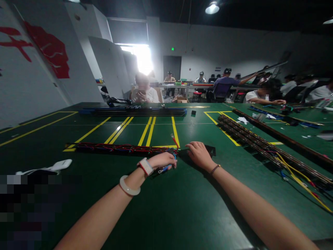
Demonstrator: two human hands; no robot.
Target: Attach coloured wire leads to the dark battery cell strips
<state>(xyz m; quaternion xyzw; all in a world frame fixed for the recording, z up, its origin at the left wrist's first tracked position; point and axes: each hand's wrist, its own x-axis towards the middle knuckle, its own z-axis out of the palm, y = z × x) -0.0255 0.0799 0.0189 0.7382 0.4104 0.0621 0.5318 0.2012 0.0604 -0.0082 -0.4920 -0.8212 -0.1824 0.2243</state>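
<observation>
A long, thin black bar [95, 147] with red and blue wires along it lies crosswise on the green table. At its right end my left hand [164, 160] is closed around a blue wire [164, 169] tipped with a ring terminal. A red wire [176, 140] with a metal terminal sticks up just beyond those fingers. My right hand [200, 155] rests with bent fingers over the flat black end plate [212, 150], seeming to grip it; its thumb is hidden. The two hands are a short gap apart.
Bundled dark bars [247, 142] with yellow wires [293, 177] lie on the right. Blue and black bars [135, 111] lie across the far side. Yellow tape [151, 132] marks the table [166, 215]. A white cable plug [62, 164] is at left. Several people sit beyond.
</observation>
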